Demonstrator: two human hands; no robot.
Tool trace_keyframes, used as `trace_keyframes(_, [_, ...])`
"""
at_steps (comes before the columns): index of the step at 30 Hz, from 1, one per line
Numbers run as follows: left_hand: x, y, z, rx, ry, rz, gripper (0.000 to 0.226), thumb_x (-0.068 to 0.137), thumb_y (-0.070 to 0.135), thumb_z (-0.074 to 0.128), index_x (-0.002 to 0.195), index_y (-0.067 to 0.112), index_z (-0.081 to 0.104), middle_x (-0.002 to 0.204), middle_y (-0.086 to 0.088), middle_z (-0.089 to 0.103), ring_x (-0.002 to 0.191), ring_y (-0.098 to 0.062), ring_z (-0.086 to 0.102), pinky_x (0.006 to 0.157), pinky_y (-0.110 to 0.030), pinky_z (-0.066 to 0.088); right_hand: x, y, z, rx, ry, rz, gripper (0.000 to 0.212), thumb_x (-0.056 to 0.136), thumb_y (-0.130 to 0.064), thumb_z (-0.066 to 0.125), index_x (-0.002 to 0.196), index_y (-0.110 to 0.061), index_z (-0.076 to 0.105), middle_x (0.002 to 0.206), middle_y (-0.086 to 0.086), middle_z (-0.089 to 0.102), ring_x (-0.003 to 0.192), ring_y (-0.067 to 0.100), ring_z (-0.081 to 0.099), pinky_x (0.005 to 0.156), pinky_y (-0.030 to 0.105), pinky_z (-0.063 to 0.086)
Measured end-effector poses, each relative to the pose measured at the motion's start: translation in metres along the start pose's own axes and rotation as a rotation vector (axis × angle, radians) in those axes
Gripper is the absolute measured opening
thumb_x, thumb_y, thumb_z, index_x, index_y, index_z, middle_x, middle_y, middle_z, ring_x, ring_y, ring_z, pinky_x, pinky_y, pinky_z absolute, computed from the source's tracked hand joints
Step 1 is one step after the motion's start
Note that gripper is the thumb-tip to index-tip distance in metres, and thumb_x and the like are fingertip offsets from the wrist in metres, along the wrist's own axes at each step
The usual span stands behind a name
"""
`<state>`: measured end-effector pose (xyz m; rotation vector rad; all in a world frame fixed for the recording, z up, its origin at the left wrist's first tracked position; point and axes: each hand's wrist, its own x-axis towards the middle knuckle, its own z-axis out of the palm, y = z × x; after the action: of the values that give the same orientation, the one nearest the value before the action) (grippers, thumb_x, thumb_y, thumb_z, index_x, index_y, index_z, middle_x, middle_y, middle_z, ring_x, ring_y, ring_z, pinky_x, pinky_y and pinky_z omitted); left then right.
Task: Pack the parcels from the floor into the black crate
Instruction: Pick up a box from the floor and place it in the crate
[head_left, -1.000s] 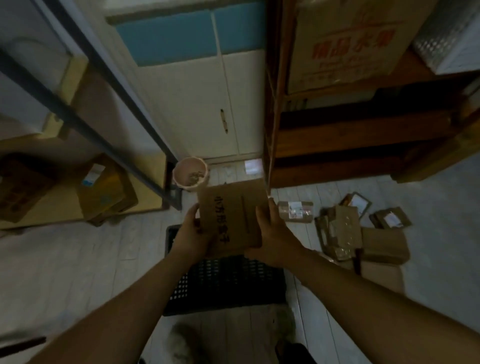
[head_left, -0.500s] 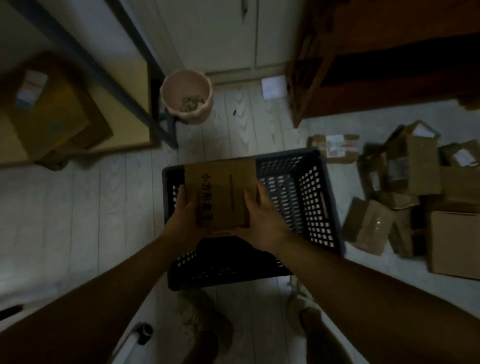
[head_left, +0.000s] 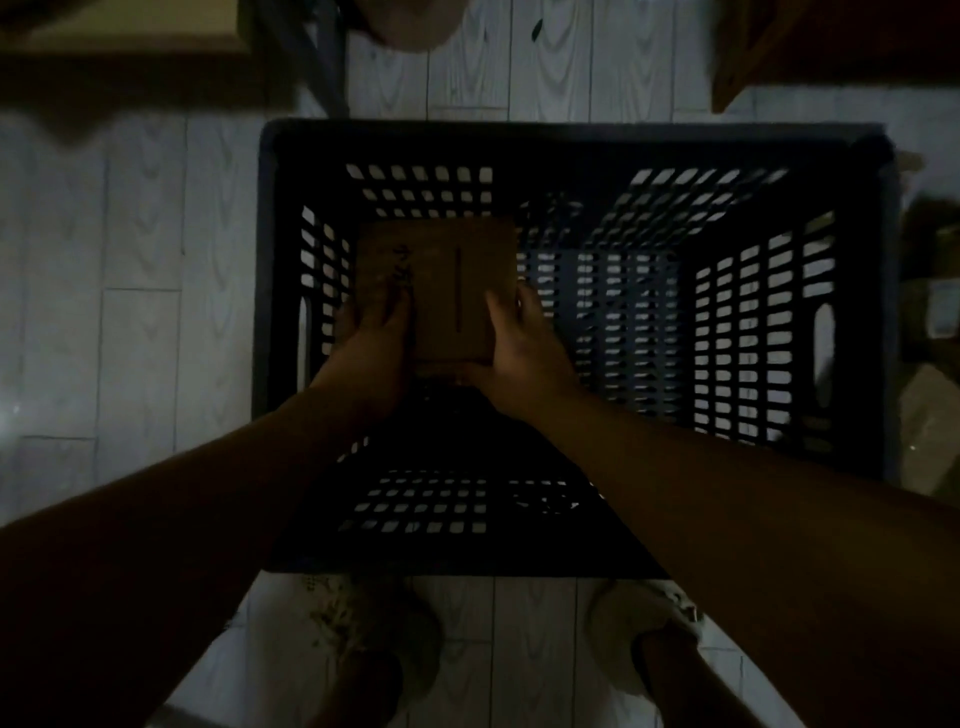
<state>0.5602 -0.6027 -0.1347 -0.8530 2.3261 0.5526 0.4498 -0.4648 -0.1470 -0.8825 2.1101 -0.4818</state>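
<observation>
A brown cardboard parcel (head_left: 447, 280) with black print on its left side is down inside the black slotted crate (head_left: 571, 140), against the crate's left wall. My left hand (head_left: 374, 332) grips its near left edge and my right hand (head_left: 519, 338) grips its near right edge, thumbs on top. Both forearms reach into the crate from the near side. I cannot tell whether the parcel touches the crate's floor. The right half of the crate holds nothing.
Dim shapes of more cardboard parcels (head_left: 930, 312) lie on the floor right of the crate. A pinkish bucket (head_left: 410, 26) and a metal rack leg (head_left: 317, 57) stand beyond the crate. My two shoes (head_left: 384, 639) are at its near side.
I have lowered the parcel from above the crate's rim down into its left side, both hands still gripping it. The view has tilted straight down and closer to the crate.
</observation>
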Motion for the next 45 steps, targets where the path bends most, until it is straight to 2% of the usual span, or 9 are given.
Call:
trace_keyframes(4, [0.021, -0.009, 0.021, 0.053, 0.085, 0.037, 0.085, 0.088, 0.033, 0.061, 0.151, 0.017, 0.007, 0.158, -0.014, 0.001, 0.142, -0.045, 0.002, 0.114, -0.059, 0.013, 0.020, 0.012, 0.021, 0.005, 0.055, -0.018, 0.087, 0.085, -0.042, 0.066, 0.150, -0.011, 0.017, 0.158, 0.017, 0.003, 0.140, 0.034, 0.022, 0.112, 0.039, 0.030])
trace_keyframes(8, [0.036, -0.013, 0.026, 0.040, 0.071, 0.044, 0.083, 0.090, 0.034, 0.059, 0.151, 0.022, 0.005, 0.158, -0.012, -0.003, 0.141, -0.047, -0.003, 0.112, -0.063, 0.016, 0.029, 0.015, 0.029, 0.034, 0.150, -0.086, 0.080, 0.086, -0.033, 0.069, 0.147, -0.004, 0.026, 0.155, 0.023, 0.011, 0.137, 0.032, 0.026, 0.107, 0.021, 0.021])
trace_keyframes(11, [0.045, -0.015, 0.033, 0.027, 0.036, 0.010, 0.086, 0.089, 0.030, 0.060, 0.151, 0.024, 0.001, 0.159, -0.007, -0.011, 0.143, -0.042, -0.010, 0.114, -0.059, 0.014, 0.035, 0.023, 0.043, 0.047, 0.209, -0.090, 0.078, 0.086, -0.024, 0.070, 0.145, 0.003, 0.028, 0.151, 0.028, 0.019, 0.135, 0.036, 0.030, 0.111, 0.028, 0.023])
trace_keyframes(15, [0.050, -0.017, 0.042, 0.144, 0.129, 0.029, 0.083, 0.090, 0.030, 0.057, 0.151, 0.019, 0.002, 0.159, -0.011, -0.006, 0.144, -0.038, -0.010, 0.116, -0.054, 0.008, 0.040, 0.028, 0.045, -0.049, 0.096, -0.026, 0.076, 0.094, -0.036, 0.054, 0.152, -0.012, 0.010, 0.159, 0.015, 0.000, 0.146, 0.031, 0.007, 0.117, 0.039, 0.012])
trace_keyframes(18, [0.048, -0.017, 0.039, 0.183, 0.128, 0.052, 0.073, 0.095, 0.030, 0.046, 0.151, 0.014, 0.002, 0.158, -0.016, -0.006, 0.145, -0.035, -0.008, 0.119, -0.050, 0.004, 0.041, 0.026, 0.042, -0.061, 0.060, -0.062, 0.073, 0.095, -0.038, 0.052, 0.152, -0.015, 0.012, 0.158, 0.012, 0.008, 0.145, 0.030, 0.013, 0.118, 0.039, 0.015])
trace_keyframes(20, [0.048, -0.016, 0.036, 0.238, 0.090, 0.043, 0.075, 0.095, 0.032, 0.046, 0.151, 0.015, -0.001, 0.158, -0.017, -0.008, 0.145, -0.036, -0.008, 0.118, -0.051, 0.003, 0.043, 0.025, 0.038, 0.003, 0.079, -0.051, 0.073, 0.094, -0.039, 0.054, 0.152, -0.014, 0.015, 0.158, 0.011, 0.014, 0.144, 0.029, 0.018, 0.118, 0.041, 0.019])
trace_keyframes(25, [0.050, -0.015, 0.023, 0.351, -0.090, 0.031, 0.093, 0.090, 0.042, 0.055, 0.150, 0.016, -0.010, 0.156, -0.016, -0.017, 0.144, -0.037, -0.012, 0.117, -0.052, 0.003, 0.049, 0.021, 0.015, -0.403, -0.210, -0.019, 0.096, 0.087, -0.051, 0.059, 0.153, -0.014, -0.001, 0.158, 0.012, -0.020, 0.147, 0.032, -0.007, 0.119, 0.048, 0.012])
trace_keyframes(29, [0.038, -0.013, -0.016, 0.182, -0.217, 0.032, 0.103, 0.083, 0.056, 0.055, 0.149, 0.020, -0.015, 0.157, -0.012, -0.017, 0.145, -0.033, -0.012, 0.118, -0.053, 0.004, 0.037, -0.007, -0.021, -0.350, -0.360, 0.043, 0.098, 0.086, -0.055, 0.058, 0.152, -0.023, -0.007, 0.158, 0.008, -0.019, 0.146, 0.034, -0.010, 0.118, 0.052, 0.006])
trace_keyframes(45, [-0.347, 0.121, -0.237, -0.100, -0.096, -0.104, 0.090, 0.087, 0.054, 0.053, 0.150, 0.027, -0.005, 0.158, -0.011, -0.009, 0.145, -0.033, -0.010, 0.118, -0.050, 0.003, -0.295, -0.151, -0.311, -0.386, -0.201, 0.047, 0.094, 0.086, -0.064, 0.049, 0.152, -0.027, -0.006, 0.158, 0.007, -0.020, 0.147, 0.025, -0.011, 0.120, 0.045, 0.002])
